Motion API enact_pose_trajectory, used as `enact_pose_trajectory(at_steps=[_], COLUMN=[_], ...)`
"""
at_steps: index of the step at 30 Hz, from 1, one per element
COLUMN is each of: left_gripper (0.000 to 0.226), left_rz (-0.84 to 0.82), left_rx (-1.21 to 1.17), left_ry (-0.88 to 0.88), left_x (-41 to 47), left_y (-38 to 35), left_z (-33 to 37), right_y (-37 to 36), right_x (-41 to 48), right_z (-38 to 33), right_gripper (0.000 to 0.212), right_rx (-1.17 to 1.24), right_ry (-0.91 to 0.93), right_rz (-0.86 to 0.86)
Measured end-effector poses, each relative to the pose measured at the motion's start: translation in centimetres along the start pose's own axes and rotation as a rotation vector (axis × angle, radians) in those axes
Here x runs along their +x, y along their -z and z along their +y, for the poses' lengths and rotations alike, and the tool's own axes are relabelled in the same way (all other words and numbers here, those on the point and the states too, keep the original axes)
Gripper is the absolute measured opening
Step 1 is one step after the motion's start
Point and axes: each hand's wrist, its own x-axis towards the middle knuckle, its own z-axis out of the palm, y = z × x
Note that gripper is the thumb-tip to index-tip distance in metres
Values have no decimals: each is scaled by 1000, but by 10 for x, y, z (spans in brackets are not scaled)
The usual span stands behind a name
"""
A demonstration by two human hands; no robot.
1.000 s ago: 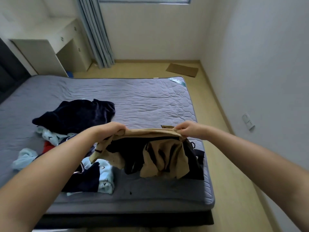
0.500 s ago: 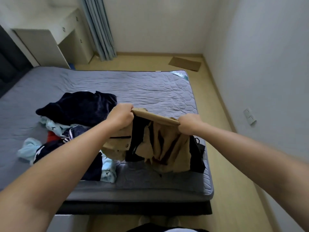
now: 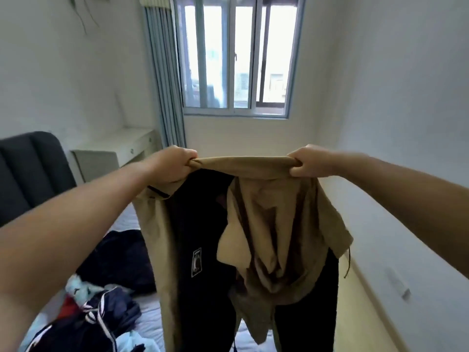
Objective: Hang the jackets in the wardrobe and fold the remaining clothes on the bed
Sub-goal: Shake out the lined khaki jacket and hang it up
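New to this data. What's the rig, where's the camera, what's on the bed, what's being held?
No machine here: a person works with two bare hands. The one wide-angle camera sits on their head, looking forward and down, so both arms reach in from the lower corners. The left hand and right hand each have a closed grip on the top edge of a tan jacket with dark lining, held up so it hangs in front of the window. Lower left is the bed, with a pile of clothes on it: dark blue, light blue, red. A dark headboard and a white desk stand at the left.
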Motion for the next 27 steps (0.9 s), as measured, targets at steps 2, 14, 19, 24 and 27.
enact_pose_trajectory(at_steps=[2,14,19,24,27], left_gripper=[19,55,21,26,20], left_rz=[94,157,-151,420,151], left_rx=[83,-246,222,-9,41], left_ry=[-19,6,12,107,171], left_x=[18,32,20,37,28], left_y=[36,146,92,159,132], left_z=[-2,16,6,-2,4], right_y=[37,143,110,160,144], right_x=[3,-11,-24,-27,-34], right_z=[-2,22,33,36,34], right_gripper=[18,24,13,16,8], right_rx=[-42,-52,-234,-200,-371], right_ry=[-25,-76,-227,-171,-167], right_rz=[-31,336,154,731,447])
